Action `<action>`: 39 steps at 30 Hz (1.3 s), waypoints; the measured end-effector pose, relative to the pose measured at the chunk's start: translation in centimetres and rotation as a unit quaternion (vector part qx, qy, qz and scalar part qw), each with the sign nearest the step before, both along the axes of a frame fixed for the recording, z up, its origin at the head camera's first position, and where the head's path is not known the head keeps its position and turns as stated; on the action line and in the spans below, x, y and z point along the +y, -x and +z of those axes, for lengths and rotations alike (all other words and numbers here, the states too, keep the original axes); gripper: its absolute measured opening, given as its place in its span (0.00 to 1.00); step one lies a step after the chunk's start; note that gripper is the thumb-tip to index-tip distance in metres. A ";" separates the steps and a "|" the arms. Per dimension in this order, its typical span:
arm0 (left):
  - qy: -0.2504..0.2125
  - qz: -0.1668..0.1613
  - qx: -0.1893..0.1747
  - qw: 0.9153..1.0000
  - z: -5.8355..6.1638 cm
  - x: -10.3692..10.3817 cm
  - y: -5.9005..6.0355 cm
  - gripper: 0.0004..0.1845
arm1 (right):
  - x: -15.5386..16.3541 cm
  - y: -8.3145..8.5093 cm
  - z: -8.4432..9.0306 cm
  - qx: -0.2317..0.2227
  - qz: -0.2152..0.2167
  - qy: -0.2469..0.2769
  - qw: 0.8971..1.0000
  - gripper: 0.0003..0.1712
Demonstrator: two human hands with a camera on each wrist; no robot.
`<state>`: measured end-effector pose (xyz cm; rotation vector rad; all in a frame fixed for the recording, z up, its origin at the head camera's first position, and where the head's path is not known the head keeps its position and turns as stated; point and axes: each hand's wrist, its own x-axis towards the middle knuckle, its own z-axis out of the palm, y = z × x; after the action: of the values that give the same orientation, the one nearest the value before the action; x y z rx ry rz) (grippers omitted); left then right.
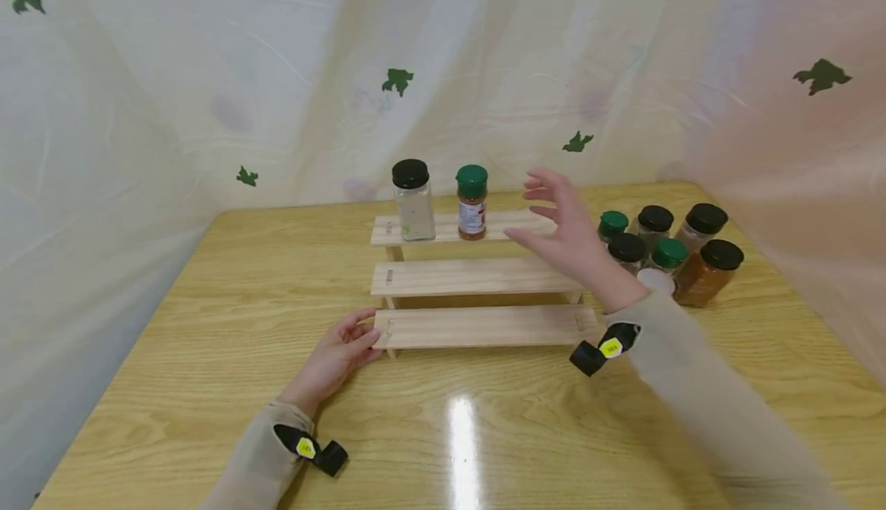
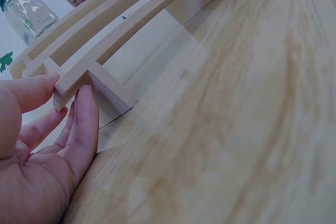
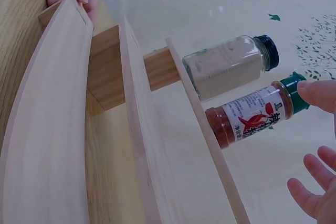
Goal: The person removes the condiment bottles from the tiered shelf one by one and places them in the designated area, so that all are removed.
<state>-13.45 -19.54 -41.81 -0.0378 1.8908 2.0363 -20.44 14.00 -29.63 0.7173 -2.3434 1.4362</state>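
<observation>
A three-tier wooden spice rack (image 1: 484,327) stands on the table. My left hand (image 1: 339,352) pinches the left end of its lowest shelf, thumb on top and fingers beneath, as the left wrist view shows. On the top shelf are a clear glass jar with a black lid (image 1: 415,206) and, to its right, a red-brown spice bottle with a green cap (image 1: 473,206). Just right of that bottle, my right hand (image 1: 564,229) hovers over the shelf with fingers spread and nothing in them. In the right wrist view its thumb overlaps the green cap (image 3: 295,92).
Several spice jars with black and green lids stand in a cluster right of the rack, among them a brown-filled jar (image 1: 707,275) and a white lid (image 1: 655,281). Behind the wooden table (image 1: 263,287) hangs a pale curtain (image 1: 291,110) with green leaf shapes.
</observation>
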 end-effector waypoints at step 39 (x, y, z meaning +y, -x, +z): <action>0.006 0.000 -0.003 1.000 -0.1 -0.1 0.0 0.28 | -5.1 2.8 -1.9 -0.015 0.018 0.005 1.000 0.44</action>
<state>-13.48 -19.67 -41.88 -0.0470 1.8997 2.0235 -23.21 8.90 -31.51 0.7449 -2.3553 1.4824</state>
